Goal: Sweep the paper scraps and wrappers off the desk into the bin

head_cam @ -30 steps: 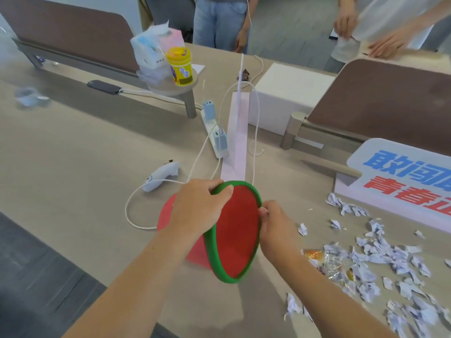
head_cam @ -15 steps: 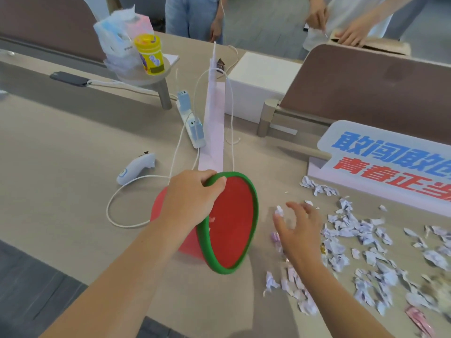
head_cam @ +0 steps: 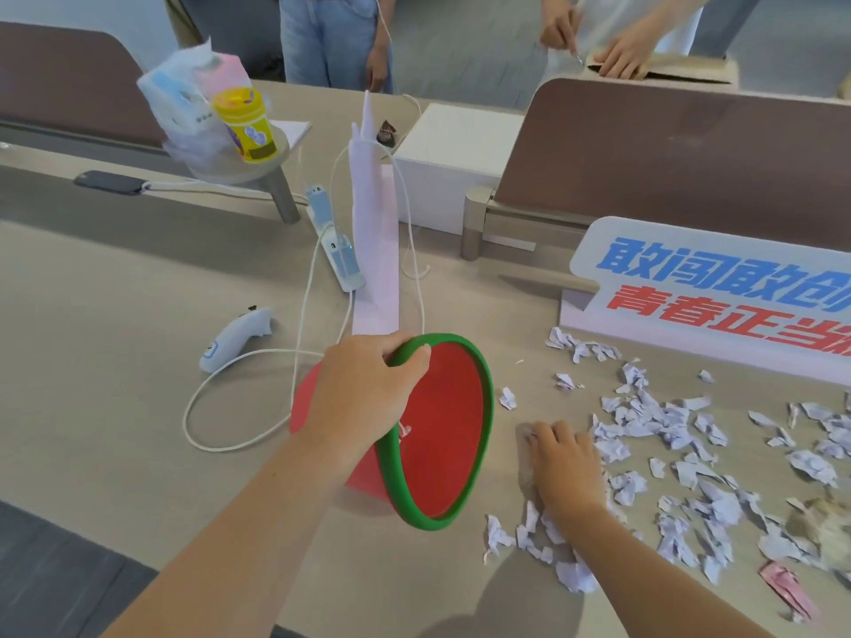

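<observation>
Red plastic bin (head_cam: 442, 435) with a green rim lies tipped on its side at centre frame, its mouth facing right on the beige desk (head_cam: 115, 315). The left hand (head_cam: 364, 393) curls over the rim's top, gripping it. The right hand (head_cam: 564, 458) lies palm-down, fingers nearly flat and grasping nothing, among torn pale paper scraps (head_cam: 667, 430) spread across the right. Press the lower rim to the desk and drag the scraps leftward in broad, flat strokes, collecting the pink wrapper (head_cam: 787, 591) at lower right too.

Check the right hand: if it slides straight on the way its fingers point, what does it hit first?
Likely the lone paper scrap just ahead of the right hand, then the green rim of the bin. Nothing else shows between them; depth from one view is uncertain.
</observation>
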### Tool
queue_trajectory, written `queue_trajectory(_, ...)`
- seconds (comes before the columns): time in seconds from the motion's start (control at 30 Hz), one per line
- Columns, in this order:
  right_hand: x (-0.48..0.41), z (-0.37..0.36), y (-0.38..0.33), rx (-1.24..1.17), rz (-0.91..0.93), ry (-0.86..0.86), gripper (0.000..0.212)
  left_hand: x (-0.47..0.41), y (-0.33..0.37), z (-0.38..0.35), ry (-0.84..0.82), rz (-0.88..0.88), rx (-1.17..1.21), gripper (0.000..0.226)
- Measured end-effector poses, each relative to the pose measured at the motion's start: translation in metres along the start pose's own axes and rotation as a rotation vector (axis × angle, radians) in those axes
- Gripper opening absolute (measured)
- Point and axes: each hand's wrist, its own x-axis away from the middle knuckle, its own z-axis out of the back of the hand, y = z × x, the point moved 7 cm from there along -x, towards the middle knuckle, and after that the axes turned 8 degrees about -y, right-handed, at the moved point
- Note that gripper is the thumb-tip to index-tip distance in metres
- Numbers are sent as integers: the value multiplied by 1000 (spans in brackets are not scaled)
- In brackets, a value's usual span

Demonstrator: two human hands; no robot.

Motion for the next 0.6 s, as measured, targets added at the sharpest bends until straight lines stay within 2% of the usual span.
queue_trajectory(0.07, -6, 3, 0, 33, 58, -40, 44, -4, 1, -1, 0, 13, 12, 19)
queue_trajectory(0.13, -13, 12, 4, -94, 8, -87, 36, -8, 0, 1, 11, 22, -7, 20)
queue_trajectory(0.17, -15, 21, 7, -208, -42, -70, 30, -10, -1, 3, 20, 29, -18, 20)
queue_trajectory(0.23, -13, 53, 3, -428, -66, 82, 20, -13, -4, 8, 33, 44, -12, 17)
queue_trajectory(0.3, -5, 88, -31, -558, 63, 218, 22, -15, -5, 10, 34, 53, -8, 19)
queue_trajectory(0.37, 10, 120, -84, -629, 269, 256, 23, -16, -6, 14, 48, 60, -19, 23)
queue_trajectory(0.47, 19, 128, -160, -424, 563, 219, 30, -16, -9, 20, 81, 61, -31, 21)
queue_trajectory(0.6, 6, 80, -206, -110, 564, -167, 42, -13, -19, 32, 78, 88, -27, 20)
